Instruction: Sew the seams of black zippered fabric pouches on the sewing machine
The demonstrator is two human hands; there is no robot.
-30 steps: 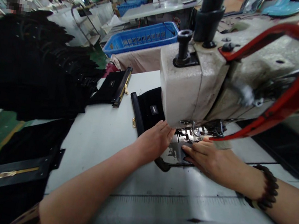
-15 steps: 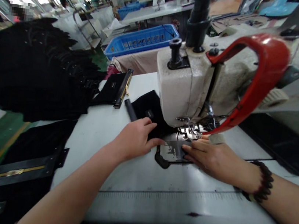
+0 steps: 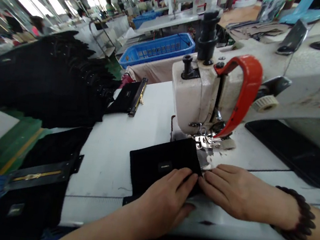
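A black fabric piece (image 3: 154, 159) with a small dark label (image 3: 165, 166) lies at the front of the sewing machine (image 3: 193, 97). Its upper right corner is beside the metal presser foot (image 3: 203, 142). My left hand (image 3: 167, 196) grips the lower right part of the fabric, fingers on top and thumb nearer me. My right hand (image 3: 236, 190), a beaded bracelet (image 3: 298, 215) at its wrist, pinches the right edge, fingers pressed together. The two hands' fingertips nearly meet there. Part of the fabric's near edge is hidden behind my left hand.
A finished-looking black piece with a gold zipper (image 3: 127, 95) lies at the table's far left. A large stack of black pieces (image 3: 41, 75) and a zippered black panel (image 3: 39, 174) are left of the table. A black phone-like slab (image 3: 292, 150) lies right. Behind stands a blue basket (image 3: 158, 50).
The black fabric has come from behind the presser foot toward me and has been turned. Both hands have moved nearer the table's front edge, and my left hand now grips the fabric.
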